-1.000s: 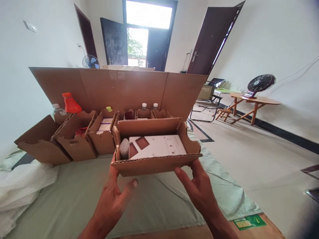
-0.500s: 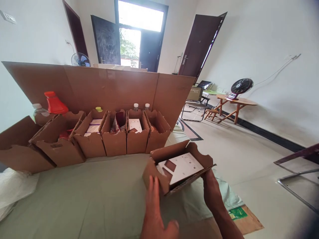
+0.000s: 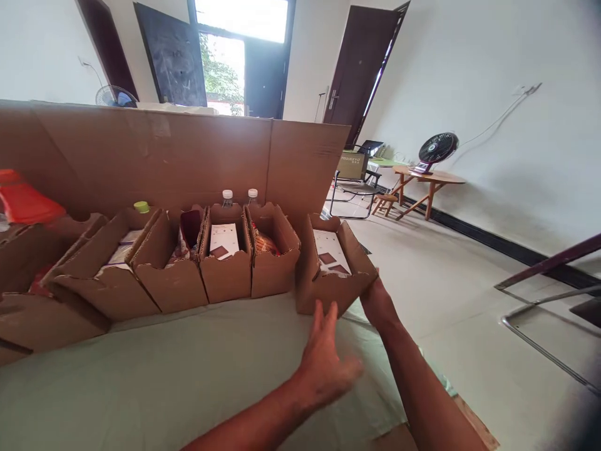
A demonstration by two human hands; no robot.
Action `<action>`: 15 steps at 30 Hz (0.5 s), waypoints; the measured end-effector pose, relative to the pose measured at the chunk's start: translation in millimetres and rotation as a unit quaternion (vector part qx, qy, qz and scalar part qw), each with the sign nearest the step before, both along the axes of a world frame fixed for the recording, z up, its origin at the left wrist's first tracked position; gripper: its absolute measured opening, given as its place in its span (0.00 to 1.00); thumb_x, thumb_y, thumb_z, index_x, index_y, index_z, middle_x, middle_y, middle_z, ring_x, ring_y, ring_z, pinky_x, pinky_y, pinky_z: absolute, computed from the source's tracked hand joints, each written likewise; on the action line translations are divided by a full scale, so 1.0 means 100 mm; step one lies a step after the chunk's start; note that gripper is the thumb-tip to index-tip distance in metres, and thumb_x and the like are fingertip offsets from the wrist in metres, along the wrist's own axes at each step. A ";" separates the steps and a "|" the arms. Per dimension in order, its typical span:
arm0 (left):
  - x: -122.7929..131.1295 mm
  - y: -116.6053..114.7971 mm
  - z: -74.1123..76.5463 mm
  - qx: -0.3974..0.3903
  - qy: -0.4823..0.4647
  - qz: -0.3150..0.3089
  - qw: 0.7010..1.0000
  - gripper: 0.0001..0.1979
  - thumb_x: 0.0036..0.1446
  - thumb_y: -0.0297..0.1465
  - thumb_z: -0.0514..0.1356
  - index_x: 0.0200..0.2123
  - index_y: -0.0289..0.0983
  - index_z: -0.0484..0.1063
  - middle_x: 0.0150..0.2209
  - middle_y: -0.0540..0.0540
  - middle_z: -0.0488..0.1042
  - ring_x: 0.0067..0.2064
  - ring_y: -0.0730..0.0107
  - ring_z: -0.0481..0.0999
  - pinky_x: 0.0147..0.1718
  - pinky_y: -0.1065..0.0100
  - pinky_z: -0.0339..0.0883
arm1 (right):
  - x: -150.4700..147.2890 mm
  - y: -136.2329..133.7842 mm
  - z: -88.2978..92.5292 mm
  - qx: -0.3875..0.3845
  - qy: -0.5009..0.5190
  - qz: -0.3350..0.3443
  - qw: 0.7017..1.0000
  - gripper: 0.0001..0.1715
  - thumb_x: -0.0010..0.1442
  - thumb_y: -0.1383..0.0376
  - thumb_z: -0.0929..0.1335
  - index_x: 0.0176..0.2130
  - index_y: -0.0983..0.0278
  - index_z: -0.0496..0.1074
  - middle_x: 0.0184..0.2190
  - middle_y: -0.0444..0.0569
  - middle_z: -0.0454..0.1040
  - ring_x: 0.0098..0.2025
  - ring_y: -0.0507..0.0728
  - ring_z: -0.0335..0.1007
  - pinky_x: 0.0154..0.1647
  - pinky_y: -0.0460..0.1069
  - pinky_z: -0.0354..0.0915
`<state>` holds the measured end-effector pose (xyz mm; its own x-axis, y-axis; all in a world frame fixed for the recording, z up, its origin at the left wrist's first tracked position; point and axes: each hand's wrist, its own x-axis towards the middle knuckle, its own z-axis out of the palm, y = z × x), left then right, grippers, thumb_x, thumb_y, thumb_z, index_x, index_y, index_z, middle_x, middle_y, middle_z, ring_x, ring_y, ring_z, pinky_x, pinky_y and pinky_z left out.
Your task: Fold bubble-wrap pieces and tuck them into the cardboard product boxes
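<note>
Now that the box (image 3: 331,292) has reached 3 o'clock of the row (image 3: 171,287), it looks nearly aligned. Left hand (image 3: 323,366) spread, touching it; right hand (image 3: 378,304) gripping.

Showing plain brown on the rightmost bin (image 3: 323,295), white with darker brown squares on its carton (image 3: 331,245), pale green across the cloth (image 3: 188,357), vivid red-orange on the bottle (image 3: 29,199)!

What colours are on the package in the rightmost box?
White package with brown patches; head view.
</note>
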<state>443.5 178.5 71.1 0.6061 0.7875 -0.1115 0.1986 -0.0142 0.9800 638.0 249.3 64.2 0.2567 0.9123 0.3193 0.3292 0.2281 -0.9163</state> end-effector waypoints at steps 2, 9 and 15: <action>-0.09 0.04 -0.10 0.011 0.024 -0.007 1.000 0.51 0.47 0.28 0.61 0.73 0.37 0.43 0.75 0.41 0.27 0.75 0.51 0.33 0.70 0.47 0.39 | 0.04 -0.17 -0.17 -0.002 0.035 0.038 0.999 0.42 0.66 0.38 0.56 0.67 0.59 0.62 0.63 0.52 0.70 0.66 0.65 0.63 0.62 0.61 0.66; -0.41 -0.40 -1.06 0.118 0.089 0.035 0.988 0.35 0.46 0.24 0.60 0.61 0.34 0.71 0.71 0.33 0.53 0.72 0.42 0.54 0.68 0.42 0.51 | 0.07 -0.03 -0.34 -0.100 0.041 0.117 0.987 0.46 0.47 0.49 0.78 0.60 0.61 0.68 0.58 0.56 0.74 0.60 0.69 0.68 0.60 0.62 0.65; -0.55 -0.52 -1.57 0.267 0.030 0.042 0.962 0.25 0.45 0.21 0.60 0.49 0.40 0.78 0.66 0.36 0.66 0.66 0.46 0.66 0.62 0.48 0.64 | 0.20 0.33 -0.21 -0.139 0.040 0.146 0.979 0.39 0.42 0.52 0.80 0.51 0.65 0.75 0.50 0.57 0.80 0.52 0.69 0.75 0.55 0.64 0.69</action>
